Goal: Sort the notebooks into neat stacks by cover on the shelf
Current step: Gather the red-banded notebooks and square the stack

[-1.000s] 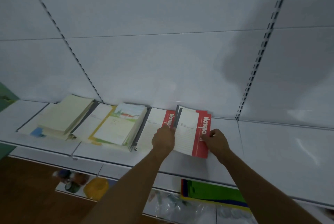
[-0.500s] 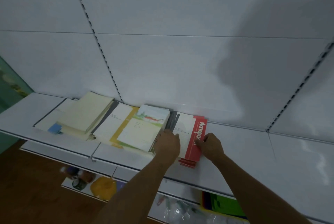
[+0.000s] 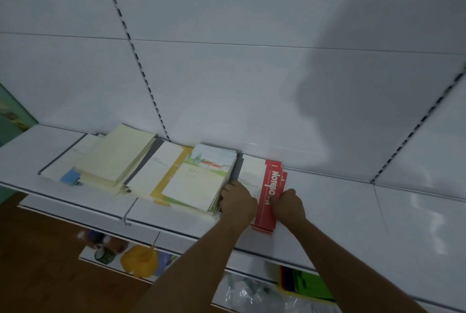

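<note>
1. Head view: a white shelf runs across the frame, backed by a white wall panel with dark slotted rails.
2. The red stack, notebooks with red-and-white covers, lies on the shelf a little right of centre, its near end close to the shelf's front edge. The covers lie slightly fanned at the near and right edges.
3. The left hand rests on the left side of the red stack, over the white part of the top cover. Its fingers are curled down at the stack's left edge, against the neighbouring stack; whether they grip the notebooks or only press on them I cannot tell.
4. The right hand is at the right edge of the red stack, knuckles up. Its fingers are curled against that edge and touch it; their tips are hidden, so I cannot tell whether they hold it.
5. Just left of the red stack, touching it, is the landscape stack, with a painted scene on the top cover.
6. Partly under that lies a yellow notebook, white with a yellow band.
7. Further left is the cream stack, tilted across other pale notebooks; a blue corner shows at its near left.
8. Below the shelf, on a lower shelf, are a yellow object, blurred jars, clear plastic bags and a green pack.
</note>
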The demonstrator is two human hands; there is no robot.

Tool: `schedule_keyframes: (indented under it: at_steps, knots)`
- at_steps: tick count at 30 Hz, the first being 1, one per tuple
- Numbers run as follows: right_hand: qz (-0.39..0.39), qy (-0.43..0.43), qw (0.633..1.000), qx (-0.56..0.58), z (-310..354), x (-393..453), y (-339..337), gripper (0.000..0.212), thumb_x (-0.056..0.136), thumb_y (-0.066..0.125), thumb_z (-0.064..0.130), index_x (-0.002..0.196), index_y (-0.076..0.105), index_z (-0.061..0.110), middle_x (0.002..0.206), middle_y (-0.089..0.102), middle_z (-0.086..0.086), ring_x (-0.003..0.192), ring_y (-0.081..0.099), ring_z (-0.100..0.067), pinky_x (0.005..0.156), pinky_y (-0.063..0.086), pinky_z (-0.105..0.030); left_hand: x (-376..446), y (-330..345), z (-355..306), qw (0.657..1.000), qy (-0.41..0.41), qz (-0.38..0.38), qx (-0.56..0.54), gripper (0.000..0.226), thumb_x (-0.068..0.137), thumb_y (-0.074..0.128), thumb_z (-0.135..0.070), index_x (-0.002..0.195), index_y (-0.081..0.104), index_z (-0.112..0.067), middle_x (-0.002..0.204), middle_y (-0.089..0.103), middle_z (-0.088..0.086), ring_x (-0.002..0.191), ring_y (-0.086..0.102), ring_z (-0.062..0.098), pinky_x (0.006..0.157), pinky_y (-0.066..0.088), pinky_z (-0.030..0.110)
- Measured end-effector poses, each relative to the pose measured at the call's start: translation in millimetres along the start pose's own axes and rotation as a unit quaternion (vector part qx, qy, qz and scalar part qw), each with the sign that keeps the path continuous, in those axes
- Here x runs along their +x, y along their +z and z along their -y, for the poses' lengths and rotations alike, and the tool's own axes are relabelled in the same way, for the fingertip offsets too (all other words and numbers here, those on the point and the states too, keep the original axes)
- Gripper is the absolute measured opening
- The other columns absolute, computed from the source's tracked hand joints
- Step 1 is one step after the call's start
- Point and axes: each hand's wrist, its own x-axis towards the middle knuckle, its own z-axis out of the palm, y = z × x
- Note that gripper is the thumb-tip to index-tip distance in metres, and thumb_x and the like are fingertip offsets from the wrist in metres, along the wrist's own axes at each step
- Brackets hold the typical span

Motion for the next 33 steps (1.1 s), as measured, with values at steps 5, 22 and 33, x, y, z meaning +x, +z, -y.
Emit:
schedule_keyframes:
  at_steps: [5, 22, 33]
  knots:
    - [0.029, 0.021, 0.998, 0.053, -7, 9, 1, 0.027, 0.093, 0.054, 0.027, 0.104, 0.062, 0.004, 0.101, 0.068, -0.01, 0.08, 0.063, -0.02, 0.061, 0.046, -0.024, 4, 4, -3, 1.0, -0.019, 0.017, 0.004, 0.074, 0.091, 0.049, -0.037, 0.144, 0.018, 0.005, 0.141, 0.039, 0.023, 0.129, 0.04, 0.036, 0.101, 0.04, 0.043]
    - [-0.004, 0.047, 0.999, 0.022, -31, 12, -39, 0.034, 0.097, 0.046, 0.039, 0.094, 0.058, 0.008, 0.084, 0.066, -0.006, 0.075, 0.065, -0.021, 0.069, 0.05, -0.03, -8, 31, -24, 0.984, -0.012, 0.021, -0.174, 0.074, 0.08, 0.06, -0.06, 0.127, 0.045, -0.004, 0.124, 0.054, 0.011, 0.116, 0.054, 0.026, 0.094, 0.046, 0.034]
    - [-0.063, 0.007, 0.994, 0.091, -39, 3, -53, 0.047, 0.092, 0.047, 0.054, 0.1, 0.054, 0.008, 0.095, 0.067, -0.009, 0.077, 0.065, -0.022, 0.066, 0.05, -0.029, -7, 12, -28, 0.899, 0.032, 0.118, -0.421, 0.061, 0.071, 0.084, -0.015, 0.112, 0.04, -0.003, 0.109, 0.059, 0.007, 0.1, 0.059, 0.02, 0.08, 0.053, 0.027]
